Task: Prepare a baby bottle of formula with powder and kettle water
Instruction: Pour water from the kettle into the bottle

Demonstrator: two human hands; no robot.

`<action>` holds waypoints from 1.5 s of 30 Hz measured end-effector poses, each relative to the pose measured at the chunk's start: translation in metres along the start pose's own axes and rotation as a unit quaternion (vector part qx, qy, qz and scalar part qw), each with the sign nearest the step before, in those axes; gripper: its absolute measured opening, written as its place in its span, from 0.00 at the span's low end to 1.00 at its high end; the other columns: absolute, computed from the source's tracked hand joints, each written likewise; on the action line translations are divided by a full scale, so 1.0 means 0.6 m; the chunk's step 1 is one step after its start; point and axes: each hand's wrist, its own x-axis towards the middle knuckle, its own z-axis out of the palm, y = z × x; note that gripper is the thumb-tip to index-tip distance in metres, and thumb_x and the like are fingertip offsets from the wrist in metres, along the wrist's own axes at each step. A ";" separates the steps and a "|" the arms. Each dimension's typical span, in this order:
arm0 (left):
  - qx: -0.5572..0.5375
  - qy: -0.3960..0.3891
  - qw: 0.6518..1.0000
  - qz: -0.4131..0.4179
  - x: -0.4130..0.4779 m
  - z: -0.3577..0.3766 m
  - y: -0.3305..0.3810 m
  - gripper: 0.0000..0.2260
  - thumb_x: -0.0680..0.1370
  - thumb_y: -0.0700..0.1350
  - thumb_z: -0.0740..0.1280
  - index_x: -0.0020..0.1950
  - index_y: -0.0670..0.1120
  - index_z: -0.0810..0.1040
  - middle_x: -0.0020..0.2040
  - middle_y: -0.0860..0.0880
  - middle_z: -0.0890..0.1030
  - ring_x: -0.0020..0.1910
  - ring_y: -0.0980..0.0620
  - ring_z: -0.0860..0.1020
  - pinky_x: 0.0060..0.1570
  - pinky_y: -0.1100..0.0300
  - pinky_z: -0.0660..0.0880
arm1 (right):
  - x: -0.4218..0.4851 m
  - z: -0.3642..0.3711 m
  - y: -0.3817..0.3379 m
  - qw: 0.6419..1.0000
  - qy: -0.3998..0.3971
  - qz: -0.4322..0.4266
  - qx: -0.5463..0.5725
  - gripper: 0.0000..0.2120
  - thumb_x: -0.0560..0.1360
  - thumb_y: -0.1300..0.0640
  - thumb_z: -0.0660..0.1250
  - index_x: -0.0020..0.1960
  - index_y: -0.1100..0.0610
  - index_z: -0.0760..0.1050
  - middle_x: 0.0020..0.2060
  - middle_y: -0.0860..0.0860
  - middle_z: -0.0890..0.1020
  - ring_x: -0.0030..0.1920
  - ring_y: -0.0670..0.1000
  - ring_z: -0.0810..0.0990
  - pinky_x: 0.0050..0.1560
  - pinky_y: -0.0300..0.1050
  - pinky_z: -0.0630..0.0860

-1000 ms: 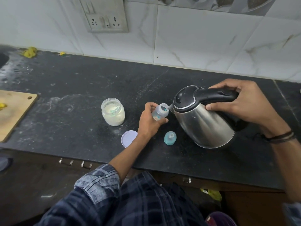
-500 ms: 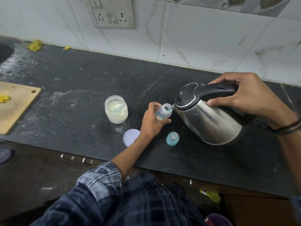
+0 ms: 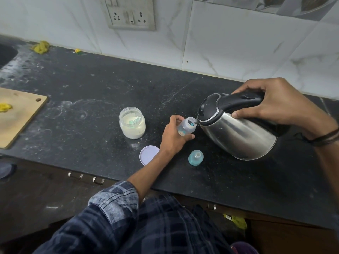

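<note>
Now tilted clear baby bottle (image 3: 185, 127), cap off, kettle (image 3: 236, 129) spout at mouth

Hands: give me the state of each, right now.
Left hand: closed around the baby bottle.
Right hand: closed around the handle of the kettle.

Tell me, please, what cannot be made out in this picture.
Head view:
- Water in the kettle: steel wall and shut lid hide it.
- Any stream into the bottle: too small to see.
- Bottle's fill: left hand covers it.
- Teal thing in the jar: too blurred to name.
</note>
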 end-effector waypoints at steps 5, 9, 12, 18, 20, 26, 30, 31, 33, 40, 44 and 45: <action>0.000 -0.005 1.000 -0.003 0.003 0.000 -0.003 0.28 0.68 0.42 0.82 0.59 0.52 0.69 0.60 0.53 0.78 0.60 0.52 0.76 0.60 0.55 0.75 | 0.009 -0.002 -0.008 1.000 -0.009 0.002 -0.018 0.18 0.64 0.50 0.83 0.50 0.42 0.83 0.41 0.35 0.84 0.45 0.40 0.82 0.53 0.49 0.78; 0.002 -0.009 1.000 -0.008 0.003 0.001 -0.002 0.28 0.68 0.43 0.82 0.59 0.53 0.69 0.60 0.52 0.78 0.60 0.52 0.76 0.59 0.56 0.74 | 0.013 -0.003 -0.013 1.000 -0.017 0.002 -0.025 0.18 0.63 0.50 0.84 0.50 0.42 0.83 0.41 0.38 0.85 0.45 0.41 0.83 0.55 0.52 0.79; 0.002 -0.012 1.000 -0.012 0.004 0.000 -0.003 0.28 0.68 0.43 0.82 0.59 0.53 0.69 0.61 0.52 0.78 0.61 0.52 0.76 0.60 0.55 0.75 | 0.017 -0.004 -0.017 0.999 -0.026 0.000 -0.037 0.18 0.63 0.49 0.83 0.50 0.42 0.83 0.42 0.40 0.86 0.46 0.45 0.84 0.55 0.55 0.79; 0.002 -0.011 1.000 -0.016 0.001 0.001 -0.003 0.28 0.68 0.43 0.82 0.59 0.53 0.69 0.58 0.54 0.78 0.58 0.51 0.77 0.58 0.54 0.75 | 0.021 -0.007 -0.022 0.998 -0.030 -0.002 -0.047 0.17 0.64 0.49 0.83 0.50 0.41 0.82 0.41 0.42 0.86 0.45 0.48 0.84 0.54 0.57 0.80; 0.003 -0.012 1.000 -0.019 0.000 0.000 -0.002 0.28 0.68 0.44 0.82 0.59 0.53 0.69 0.58 0.55 0.78 0.58 0.52 0.77 0.57 0.55 0.75 | 0.022 -0.008 -0.024 0.998 -0.031 -0.002 -0.049 0.17 0.63 0.48 0.83 0.49 0.41 0.82 0.41 0.42 0.86 0.45 0.48 0.83 0.54 0.56 0.80; 0.005 -0.022 0.999 -0.023 -0.002 -0.002 0.002 0.28 0.69 0.44 0.81 0.60 0.53 0.68 0.59 0.55 0.77 0.58 0.53 0.77 0.55 0.59 0.72 | 0.020 -0.011 -0.031 0.998 -0.031 0.002 -0.051 0.17 0.63 0.48 0.83 0.49 0.41 0.82 0.41 0.42 0.86 0.45 0.47 0.83 0.53 0.56 0.80; 0.009 -0.019 1.000 -0.023 -0.002 -0.004 0.001 0.28 0.69 0.44 0.82 0.60 0.53 0.68 0.59 0.55 0.78 0.57 0.53 0.77 0.56 0.57 0.73 | 0.018 -0.014 -0.036 0.998 -0.031 0.002 -0.052 0.17 0.64 0.49 0.83 0.49 0.41 0.82 0.41 0.42 0.86 0.46 0.46 0.83 0.54 0.55 0.80; 0.008 -0.020 0.999 -0.023 -0.003 -0.004 0.000 0.28 0.69 0.44 0.81 0.60 0.53 0.68 0.59 0.55 0.78 0.57 0.53 0.77 0.55 0.58 0.73 | 0.018 -0.014 -0.037 0.998 -0.031 0.002 -0.053 0.17 0.64 0.49 0.83 0.49 0.41 0.82 0.41 0.42 0.86 0.46 0.47 0.83 0.53 0.55 0.80; 0.007 -0.023 0.999 -0.026 -0.003 -0.004 0.001 0.28 0.69 0.44 0.81 0.60 0.53 0.68 0.59 0.55 0.77 0.57 0.54 0.77 0.53 0.61 0.71 | 0.018 -0.014 -0.038 0.998 -0.032 0.004 -0.055 0.17 0.63 0.48 0.83 0.49 0.40 0.82 0.41 0.42 0.86 0.45 0.47 0.83 0.53 0.55 0.80; 0.007 -0.022 0.999 -0.029 -0.004 -0.004 -0.002 0.28 0.69 0.44 0.82 0.60 0.53 0.68 0.58 0.56 0.77 0.56 0.53 0.77 0.54 0.59 0.71 | 0.018 -0.016 -0.040 0.997 -0.035 0.004 -0.066 0.17 0.63 0.47 0.83 0.49 0.40 0.82 0.41 0.43 0.86 0.46 0.49 0.83 0.53 0.56 0.80; 0.006 -0.016 0.999 -0.027 -0.004 -0.001 -0.004 0.28 0.68 0.44 0.82 0.60 0.53 0.69 0.57 0.55 0.78 0.56 0.51 0.78 0.54 0.58 0.72 | 0.018 -0.016 -0.041 0.997 -0.038 0.002 -0.072 0.17 0.63 0.47 0.82 0.49 0.40 0.82 0.41 0.42 0.86 0.45 0.47 0.83 0.53 0.56 0.80; 0.007 -0.012 1.000 -0.025 -0.004 -0.001 -0.005 0.28 0.68 0.44 0.82 0.59 0.53 0.69 0.57 0.55 0.79 0.55 0.50 0.78 0.54 0.56 0.73 | 0.018 -0.016 -0.041 0.997 -0.038 0.002 -0.073 0.17 0.63 0.46 0.82 0.49 0.40 0.81 0.40 0.42 0.85 0.45 0.47 0.83 0.53 0.55 0.80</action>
